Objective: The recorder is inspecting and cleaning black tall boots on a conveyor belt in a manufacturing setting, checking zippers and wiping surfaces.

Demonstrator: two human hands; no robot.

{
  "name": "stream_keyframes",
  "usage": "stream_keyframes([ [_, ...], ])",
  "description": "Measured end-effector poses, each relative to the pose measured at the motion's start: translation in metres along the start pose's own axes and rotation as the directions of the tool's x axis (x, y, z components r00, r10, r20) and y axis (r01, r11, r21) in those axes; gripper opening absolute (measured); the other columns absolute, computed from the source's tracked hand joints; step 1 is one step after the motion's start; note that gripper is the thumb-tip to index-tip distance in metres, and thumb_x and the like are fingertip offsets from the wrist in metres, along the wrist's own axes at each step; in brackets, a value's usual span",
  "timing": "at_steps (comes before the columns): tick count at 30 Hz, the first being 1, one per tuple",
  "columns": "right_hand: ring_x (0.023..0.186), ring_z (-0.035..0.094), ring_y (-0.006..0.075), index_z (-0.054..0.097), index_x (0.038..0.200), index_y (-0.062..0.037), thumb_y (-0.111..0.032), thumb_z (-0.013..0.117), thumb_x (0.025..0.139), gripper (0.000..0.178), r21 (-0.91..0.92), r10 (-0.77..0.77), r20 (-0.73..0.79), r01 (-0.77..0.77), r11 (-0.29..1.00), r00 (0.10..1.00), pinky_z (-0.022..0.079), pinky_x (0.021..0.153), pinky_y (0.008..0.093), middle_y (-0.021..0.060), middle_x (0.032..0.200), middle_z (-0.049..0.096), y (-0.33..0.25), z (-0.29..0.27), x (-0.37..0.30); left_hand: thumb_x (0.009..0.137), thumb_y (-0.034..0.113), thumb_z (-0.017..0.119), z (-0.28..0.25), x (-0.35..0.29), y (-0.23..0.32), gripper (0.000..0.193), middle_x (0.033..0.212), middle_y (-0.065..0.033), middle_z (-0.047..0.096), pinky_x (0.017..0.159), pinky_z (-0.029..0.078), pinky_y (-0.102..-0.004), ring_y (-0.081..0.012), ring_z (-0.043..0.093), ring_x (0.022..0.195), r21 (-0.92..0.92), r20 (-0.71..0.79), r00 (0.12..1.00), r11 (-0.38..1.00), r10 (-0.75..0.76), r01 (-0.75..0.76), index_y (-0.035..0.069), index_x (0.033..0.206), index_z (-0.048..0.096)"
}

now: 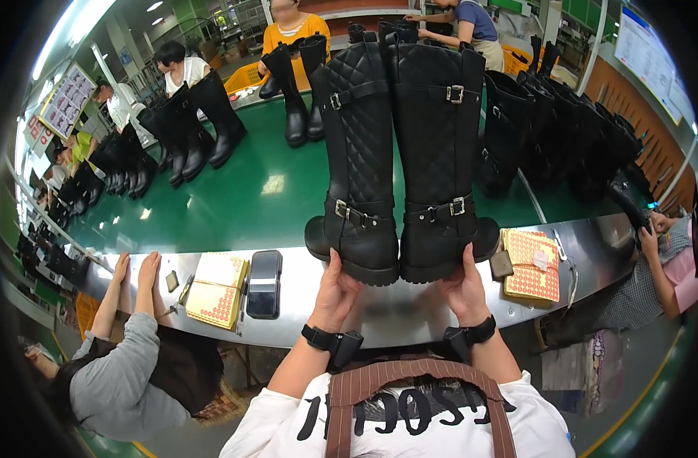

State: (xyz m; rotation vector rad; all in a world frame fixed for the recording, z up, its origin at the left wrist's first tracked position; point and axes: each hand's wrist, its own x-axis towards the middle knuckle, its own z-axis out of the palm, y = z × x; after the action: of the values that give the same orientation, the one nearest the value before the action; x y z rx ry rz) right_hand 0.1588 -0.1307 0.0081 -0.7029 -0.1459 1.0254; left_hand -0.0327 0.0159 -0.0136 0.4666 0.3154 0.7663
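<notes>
A pair of tall black boots stands upright side by side before me, heels together and toes pointing outward. The left boot [362,153] has a quilted shaft and buckled straps at top and ankle; the right boot [434,153] matches it. My left hand [338,292] grips the left boot low down, its thumb on the side and its fingers hidden under the sole. Likewise, my right hand [463,292] holds the right boot near its sole, thumb up. The soles are over the metal edge of the bench.
A green conveyor belt [273,185] carries more black boots [218,118]. On the metal ledge [379,320] are a phone [264,284], sticker sheets [216,290] to the left and more sticker sheets [531,266] to the right. Co-workers sit at both sides and across the belt.
</notes>
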Motion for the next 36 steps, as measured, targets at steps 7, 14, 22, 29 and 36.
stream_keyframes([
  [7,0.123,0.051,0.0239,0.046,0.137,-0.0102,-0.044,0.057,0.095,0.055,0.033,-0.007,0.016,0.006,0.999,1.000,0.042,0.104,0.0408,0.0074,0.135,0.053,-0.002,0.001,-0.001,0.098,0.047,0.048,-0.003,0.000,-0.001,0.055,0.136,-0.0055,0.054,0.100,0.043,-0.0363,-0.0193,0.053,0.122,0.023,0.052,0.999,1.000,-0.002,0.001,0.010,0.139,0.042],
  [14,0.120,0.053,0.0242,0.048,0.134,-0.0104,-0.048,0.061,0.091,0.058,0.012,-0.026,-0.060,0.027,1.000,0.998,0.049,0.096,0.0394,0.0086,0.132,0.054,-0.003,0.007,-0.003,0.097,0.045,0.052,0.001,0.000,0.003,0.054,0.135,-0.0055,0.053,0.098,0.045,-0.0374,-0.0205,0.052,0.123,0.024,0.012,1.000,1.000,0.018,-0.018,0.013,0.139,0.041],
  [22,0.120,0.053,0.0244,0.046,0.136,-0.0090,-0.049,0.060,0.092,0.061,-0.018,-0.006,-0.038,0.005,1.000,0.999,0.046,0.100,0.0401,0.0095,0.132,0.054,0.000,-0.002,-0.001,0.097,0.044,0.051,-0.005,-0.001,-0.002,0.055,0.137,-0.0064,0.052,0.100,0.043,-0.0398,-0.0214,0.052,0.123,0.025,0.015,0.999,0.999,0.031,-0.031,0.011,0.140,0.039],
  [29,0.121,0.053,0.0254,0.046,0.137,-0.0110,-0.045,0.058,0.094,0.056,0.017,-0.019,0.007,0.019,1.000,1.000,0.042,0.102,0.0439,0.0080,0.133,0.056,0.009,-0.018,0.007,0.098,0.036,0.053,-0.013,0.000,-0.005,0.059,0.148,-0.0077,0.039,0.113,0.031,-0.0472,-0.0266,0.039,0.136,-0.055,0.060,0.998,0.998,0.026,-0.023,0.013,0.147,0.030],
  [36,0.122,0.052,0.0257,0.045,0.137,-0.0118,-0.043,0.059,0.094,0.056,0.010,-0.027,0.025,0.027,1.000,0.999,0.041,0.102,0.0454,0.0071,0.134,0.054,0.009,-0.022,0.011,0.096,0.037,0.055,-0.018,0.002,-0.005,0.060,0.146,-0.0071,0.042,0.110,0.035,-0.0467,-0.0257,0.042,0.133,-0.035,0.041,0.999,0.999,0.033,-0.031,0.015,0.146,0.031],
])
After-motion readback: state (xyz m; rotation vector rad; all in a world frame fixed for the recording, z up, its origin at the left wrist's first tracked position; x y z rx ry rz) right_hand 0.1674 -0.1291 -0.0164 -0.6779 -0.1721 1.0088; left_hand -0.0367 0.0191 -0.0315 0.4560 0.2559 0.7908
